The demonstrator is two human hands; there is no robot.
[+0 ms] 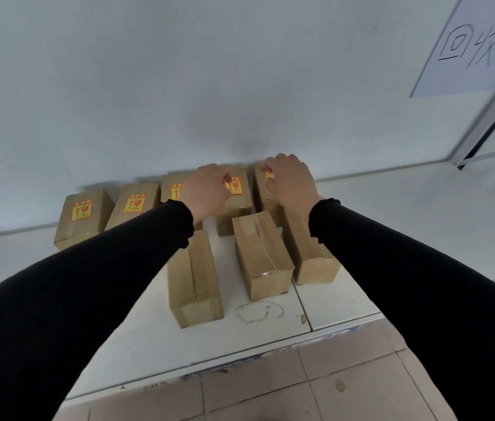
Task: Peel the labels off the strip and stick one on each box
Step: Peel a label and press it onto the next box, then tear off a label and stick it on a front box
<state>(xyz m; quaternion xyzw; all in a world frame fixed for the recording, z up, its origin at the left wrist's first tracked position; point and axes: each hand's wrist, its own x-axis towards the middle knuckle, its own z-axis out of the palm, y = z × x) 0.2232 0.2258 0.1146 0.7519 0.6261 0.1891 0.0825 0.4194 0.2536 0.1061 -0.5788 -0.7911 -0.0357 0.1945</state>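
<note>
Several brown cardboard boxes stand on a white table (pixel 340 302) against the wall. In the back row, the left box (pixel 83 229), the second box (pixel 124 217) and the third box (pixel 169 185) carry yellow-and-red labels. My left hand (pixel 206 189) rests curled on the fourth box (pixel 234 208), fingertips beside its label (pixel 236 186). My right hand (pixel 288 180) pinches a small yellow label (pixel 269 175) against the top of the fifth box (pixel 263 196). Three front boxes (pixel 194 278), (pixel 261 256), (pixel 313 259) show no labels. The strip is not visible.
The white wall rises directly behind the back row. A paper sign (pixel 477 50) with handwriting hangs at the upper right. A ring-shaped stain (pixel 260 311) marks the table near its front edge. Tiled floor (pixel 301 387) lies below.
</note>
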